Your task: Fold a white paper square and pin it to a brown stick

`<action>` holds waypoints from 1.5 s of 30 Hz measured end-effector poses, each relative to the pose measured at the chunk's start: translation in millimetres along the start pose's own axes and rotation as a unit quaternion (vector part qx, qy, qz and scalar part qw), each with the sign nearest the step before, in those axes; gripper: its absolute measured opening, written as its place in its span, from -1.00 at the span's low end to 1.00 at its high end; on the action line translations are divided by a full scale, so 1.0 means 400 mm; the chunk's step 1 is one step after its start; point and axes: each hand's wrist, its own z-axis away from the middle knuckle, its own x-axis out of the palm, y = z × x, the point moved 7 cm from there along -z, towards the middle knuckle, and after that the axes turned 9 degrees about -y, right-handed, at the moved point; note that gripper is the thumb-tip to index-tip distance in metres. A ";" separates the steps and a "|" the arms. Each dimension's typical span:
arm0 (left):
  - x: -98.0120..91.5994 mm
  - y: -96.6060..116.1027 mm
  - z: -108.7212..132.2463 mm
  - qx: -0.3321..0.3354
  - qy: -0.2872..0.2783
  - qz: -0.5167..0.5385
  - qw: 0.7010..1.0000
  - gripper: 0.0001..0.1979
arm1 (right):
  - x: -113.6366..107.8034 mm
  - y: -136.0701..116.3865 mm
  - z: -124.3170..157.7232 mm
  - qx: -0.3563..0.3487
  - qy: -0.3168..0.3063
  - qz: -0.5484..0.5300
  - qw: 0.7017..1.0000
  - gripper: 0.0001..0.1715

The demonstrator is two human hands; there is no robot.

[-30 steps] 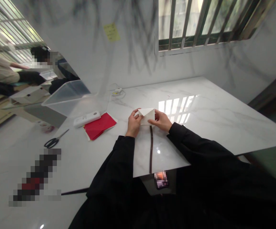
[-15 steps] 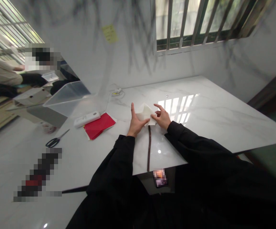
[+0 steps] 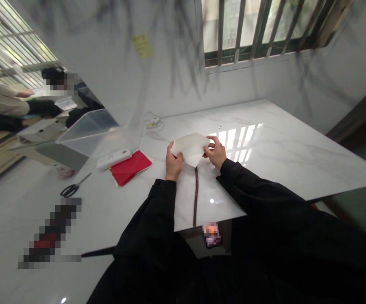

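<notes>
A creased sheet of cream-white paper (image 3: 191,147) is spread between my two hands, just above the table. My left hand (image 3: 174,162) pinches its left edge, thumb on the near face. At the right edge, the fingers and thumb of my right hand (image 3: 216,153) close on the paper. Below the sheet, a thin dark brown strip (image 3: 196,196) lies on the table and runs toward the front edge; its far end is hidden under the paper.
Left on the marbled table (image 3: 284,152) lie red paper sheets (image 3: 130,168), a white oblong case (image 3: 113,159) and black-handled scissors (image 3: 71,189). A clear plastic bin (image 3: 88,131) stands behind them. A small cable (image 3: 153,122) rests by the wall. People sit at the far left.
The paper was folded to a small peaked shape and is now opened out wider. My left hand has shifted left and turned upright, gripping the edge; my right hand stays on the right side.
</notes>
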 end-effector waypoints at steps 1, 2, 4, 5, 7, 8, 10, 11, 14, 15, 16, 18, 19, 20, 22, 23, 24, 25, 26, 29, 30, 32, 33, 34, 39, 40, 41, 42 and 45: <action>-0.010 0.000 -0.003 0.007 0.013 -0.008 1.000 -0.36 | 0.000 0.002 -0.001 0.006 0.000 -0.011 1.000 -0.53; -0.020 0.000 -0.005 0.012 0.029 -0.016 0.999 -0.41 | 0.000 0.003 -0.002 0.009 -0.002 -0.018 1.000 -0.56; -0.042 0.001 -0.006 0.021 0.062 -0.026 0.997 -0.50 | 0.002 0.001 -0.003 0.007 -0.009 -0.022 1.000 -0.59; -0.051 0.003 -0.005 0.027 0.077 -0.029 0.996 -0.55 | 0.003 0.000 -0.003 0.005 -0.014 -0.021 1.000 -0.60; -0.061 0.008 -0.002 0.037 0.093 -0.034 0.994 -0.60 | 0.001 -0.004 -0.003 0.000 -0.017 -0.011 1.000 -0.60; -0.061 0.010 -0.001 0.038 0.093 -0.035 0.994 -0.60 | -0.002 -0.007 -0.002 -0.007 -0.013 0.001 1.000 -0.59; -0.055 0.013 0.000 0.035 0.081 -0.038 0.995 -0.61 | -0.006 -0.022 -0.002 -0.042 -0.016 0.034 0.998 -0.64; -0.050 0.016 0.000 0.033 0.073 -0.038 0.996 -0.61 | -0.006 -0.033 -0.001 -0.067 -0.025 0.052 0.996 -0.69; -0.041 0.024 0.001 0.036 0.061 -0.043 0.997 -0.63 | -0.004 -0.060 0.003 -0.124 -0.053 0.086 0.987 -0.78; -0.041 0.026 0.001 0.038 0.061 -0.044 0.996 -0.63 | -0.008 -0.066 0.003 -0.130 -0.050 0.094 0.986 -0.75; -0.042 0.028 0.001 0.039 0.063 -0.045 0.996 -0.64 | -0.015 -0.070 0.004 -0.133 -0.039 0.105 0.985 -0.69; -0.044 0.029 0.000 0.041 0.065 -0.047 0.996 -0.66 | -0.026 -0.078 0.004 -0.140 -0.018 0.129 0.982 -0.58; -0.045 0.029 -0.001 0.042 0.064 -0.048 0.996 -0.66 | -0.028 -0.079 0.004 -0.142 -0.017 0.141 0.980 -0.55; -0.046 0.028 -0.001 0.043 0.063 -0.048 0.996 -0.66 | -0.025 -0.077 0.003 -0.140 -0.026 0.153 0.978 -0.55; -0.045 0.027 -0.002 0.042 0.060 -0.047 0.996 -0.67 | -0.012 -0.064 -0.002 -0.125 -0.067 0.173 0.975 -0.57; -0.044 0.026 -0.002 0.039 0.057 -0.044 0.997 -0.67 | -0.004 -0.056 -0.004 -0.116 -0.089 0.179 0.973 -0.56; -0.043 0.024 -0.002 0.033 0.053 -0.036 0.997 -0.66 | 0.003 -0.048 -0.006 -0.110 -0.108 0.180 0.971 -0.53; -0.040 0.020 -0.003 0.022 0.045 -0.021 0.999 -0.66 | 0.008 -0.041 -0.008 -0.108 -0.124 0.175 0.971 -0.47; -0.035 0.014 -0.004 0.005 0.033 0.002 0.999 -0.66 | 0.012 -0.034 -0.011 -0.108 -0.135 0.163 0.971 -0.41; -0.016 0.000 -0.003 -0.043 -0.017 0.079 0.996 -0.61 | 0.011 -0.011 -0.024 -0.095 -0.147 0.117 0.978 -0.22; -0.011 0.001 -0.002 -0.046 -0.028 0.094 0.994 -0.58 | 0.007 -0.002 -0.029 -0.085 -0.139 0.107 0.981 -0.19; -0.005 0.007 0.000 -0.034 -0.040 0.101 0.993 -0.55 | -0.003 0.017 -0.040 -0.062 -0.113 0.099 0.987 -0.17; -0.002 0.009 0.001 -0.028 -0.046 0.095 0.994 -0.55 | -0.006 0.025 -0.044 -0.054 -0.101 0.098 0.989 -0.18; 0.001 0.008 0.002 -0.027 -0.054 0.084 0.995 -0.57 | -0.009 0.032 -0.047 -0.047 -0.092 0.097 0.990 -0.19; -0.004 -0.022 -0.002 -0.058 -0.062 0.046 0.995 -0.60 | -0.008 0.049 -0.053 -0.040 -0.081 0.065 0.994 -0.15; -0.008 -0.027 -0.005 -0.061 -0.057 0.055 0.995 -0.56 | -0.007 0.049 -0.054 -0.039 -0.084 0.056 0.994 -0.16; -0.012 -0.030 -0.007 -0.063 -0.052 0.068 0.994 -0.53 | -0.006 0.049 -0.054 -0.037 -0.087 0.049 0.994 -0.18; -0.015 -0.033 -0.010 -0.063 -0.048 0.082 0.993 -0.51 | -0.007 0.049 -0.055 -0.034 -0.088 0.042 0.995 -0.21; -0.020 -0.037 -0.017 -0.065 -0.039 0.120 0.990 -0.51 | -0.019 0.046 -0.059 -0.027 -0.071 0.015 0.997 -0.38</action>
